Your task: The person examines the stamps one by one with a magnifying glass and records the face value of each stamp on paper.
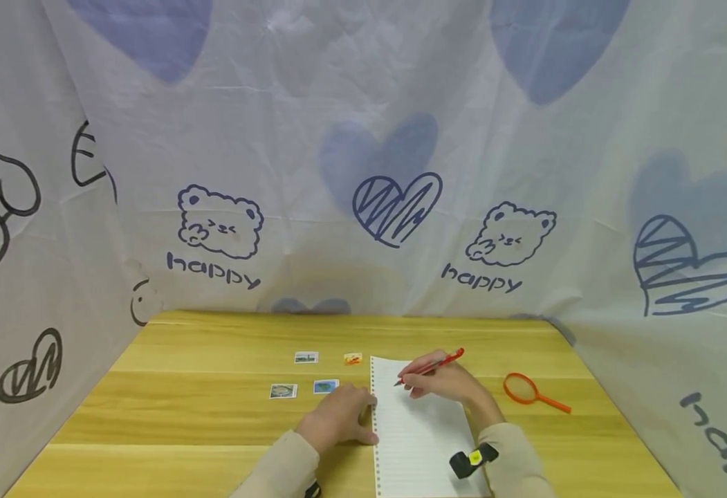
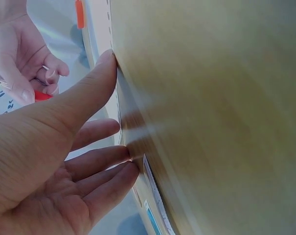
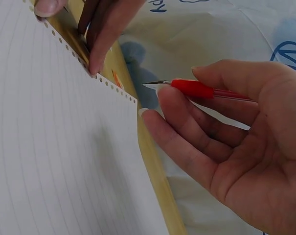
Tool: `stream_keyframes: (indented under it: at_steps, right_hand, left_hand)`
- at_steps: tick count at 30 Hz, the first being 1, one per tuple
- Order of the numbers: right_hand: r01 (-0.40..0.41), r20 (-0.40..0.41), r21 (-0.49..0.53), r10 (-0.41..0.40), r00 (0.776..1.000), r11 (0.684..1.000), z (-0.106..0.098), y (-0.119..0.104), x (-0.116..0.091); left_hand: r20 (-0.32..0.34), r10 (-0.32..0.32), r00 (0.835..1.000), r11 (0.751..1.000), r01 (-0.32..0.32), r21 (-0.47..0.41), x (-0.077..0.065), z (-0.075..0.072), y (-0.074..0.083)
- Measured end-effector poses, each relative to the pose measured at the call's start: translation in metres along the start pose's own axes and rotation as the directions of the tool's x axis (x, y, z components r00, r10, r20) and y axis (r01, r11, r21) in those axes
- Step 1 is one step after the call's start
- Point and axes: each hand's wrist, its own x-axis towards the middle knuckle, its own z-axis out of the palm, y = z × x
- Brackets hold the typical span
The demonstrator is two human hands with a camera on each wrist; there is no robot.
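A sheet of lined white paper, with punched holes down its left edge, lies on the wooden table. My left hand rests at that holed edge, thumb and fingers spread along it and fairly straight. Between thumb and fingers, my right hand pinches a red pen over the upper part of the sheet. In the right wrist view the pen tip is uncapped and points away from the fingers, above the paper. Ruled lines show on the sheet, and no writing is visible on it.
Several small picture cards like stamps lie left of the paper, among them a blue one beside my left fingers and an orange one farther back. An orange magnifying glass lies to the right. Printed white cloth hangs around the table.
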Motion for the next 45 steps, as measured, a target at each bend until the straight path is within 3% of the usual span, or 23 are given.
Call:
stream_keyframes:
  at_steps: [9,23,34,45]
  right_hand:
    - [-0.006,-0.008,0.048,0.006,1.0,0.999,0.007,0.0,0.002]
    - [-0.04,-0.005,0.045,0.04,0.999,0.998,0.023,0.006,0.008]
    - [-0.017,0.036,0.078,0.014,0.999,0.997,0.035,0.015,0.008]
    - [-0.025,0.019,0.098,0.023,1.0,0.995,0.04,0.018,0.009]
  left_hand:
    - [-0.008,0.003,1.0,1.0,-0.003,0.001,0.002,0.001,-0.002]
    - [-0.008,0.001,1.0,1.0,-0.002,-0.009,0.001,0.002,-0.002]
    - [-0.001,-0.006,1.0,1.0,0.006,0.009,0.003,0.003,-0.002]
    - [-0.005,0.001,1.0,1.0,-0.001,0.012,0.002,0.002,-0.001]
